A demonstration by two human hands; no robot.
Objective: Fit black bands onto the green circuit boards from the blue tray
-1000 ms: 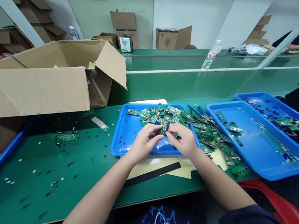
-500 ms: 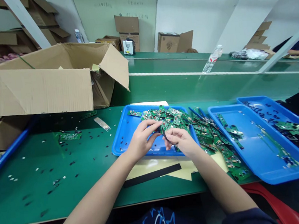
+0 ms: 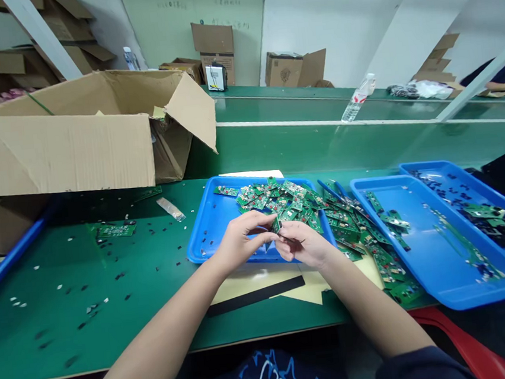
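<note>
Lying nearest the person, a black strip (image 3: 260, 295) crosses pale yellow paper (image 3: 238, 279) at the front of the blue tray (image 3: 200, 242). Just beyond, over the tray's near side, the left hand (image 3: 244, 236) pinches a small green board (image 3: 276, 225) between thumb and fingers. The right hand (image 3: 303, 243) meets it with curled fingers, a dark sliver (image 3: 294, 241) showing there; whether it grips sliver or board cannot be told. Good handling probably means a light hold on the board's edges, the left hand bracing while the right makes small moves, with no bending and no pressure on mounted parts. Farther back, a heap of green boards (image 3: 295, 192) fills the tray's right side; working clear of it should avoid snags.
</note>
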